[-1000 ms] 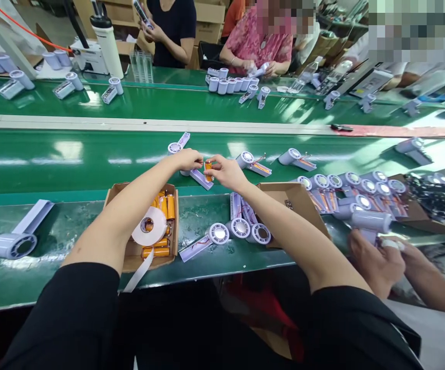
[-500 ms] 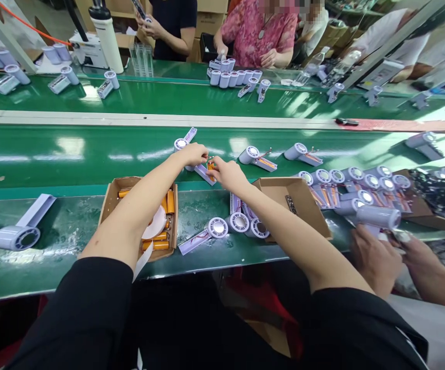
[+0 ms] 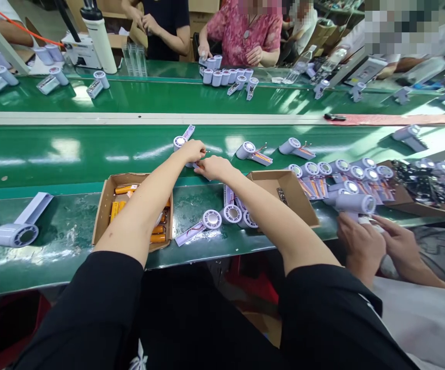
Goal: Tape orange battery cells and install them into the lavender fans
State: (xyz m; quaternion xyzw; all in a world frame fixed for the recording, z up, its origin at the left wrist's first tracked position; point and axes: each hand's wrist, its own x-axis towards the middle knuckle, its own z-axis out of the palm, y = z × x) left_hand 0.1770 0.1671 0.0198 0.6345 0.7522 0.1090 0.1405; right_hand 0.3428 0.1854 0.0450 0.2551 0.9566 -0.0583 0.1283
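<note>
Over the belt, my left hand (image 3: 195, 150) is closed in a pinch, with thin wire ends showing at its fingertips. Close beside it, my right hand (image 3: 212, 168) is closed and pressed down at the open handle of a pale purple handheld fan, which the two hands mostly cover. The orange battery at its fingers is almost wholly hidden. Just behind my left hand lies another fan (image 3: 179, 143) with its handle pointing away. A cardboard box (image 3: 170, 216) of orange batteries (image 3: 158, 238) sits under my left forearm. Several fans (image 3: 211, 219) lie on the near ledge by my right forearm.
A second cardboard box (image 3: 303, 205) holds a small dark strip. More fans (image 3: 340, 165) crowd the right, where a co-worker's hands (image 3: 365, 246) hold one. Two fans (image 3: 247, 150) with wires lie on the belt (image 3: 64, 154). One fan (image 3: 14, 234) rests at left. People work across the line.
My right hand has moved slightly left and down toward the fan handle, and the orange battery between its fingers is now mostly out of sight. The view has shifted slightly.
</note>
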